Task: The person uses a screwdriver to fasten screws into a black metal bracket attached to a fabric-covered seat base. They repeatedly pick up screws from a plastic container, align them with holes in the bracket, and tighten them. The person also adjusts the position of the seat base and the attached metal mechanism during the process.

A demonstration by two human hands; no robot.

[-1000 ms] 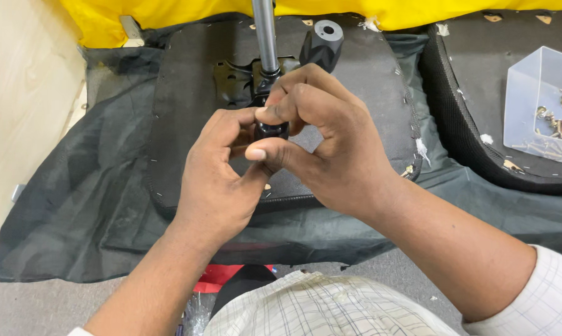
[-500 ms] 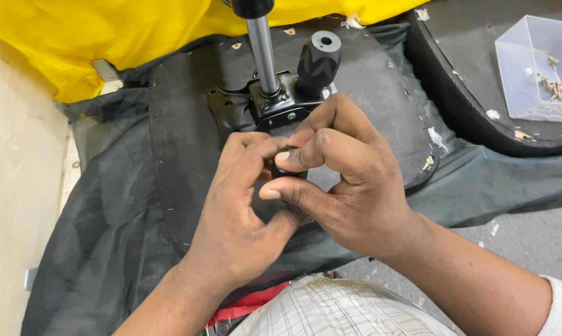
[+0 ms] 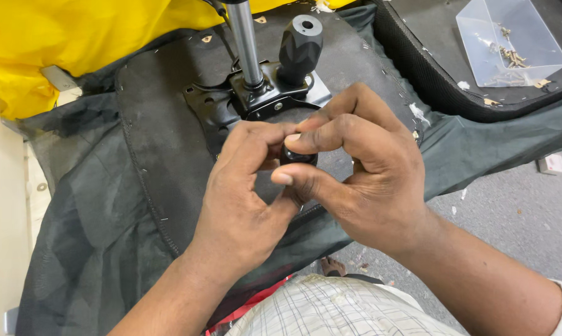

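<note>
- both hands meet mid-frame, left hand [image 3: 243, 199] curled, right hand [image 3: 362, 180] arched over it
- fingertips of both pinch a small black part [image 3: 295, 155], just below the metal bracket [image 3: 256, 99]
- part's mostly covered, can't make out its shape

A single head-worn camera looks steeply down from close above the black bracket [image 3: 256, 93], facing forward over the person's lap, with both hands just below that bracket.

Bare forearms, white cuff at right wrist, pale checked garment below.
</note>
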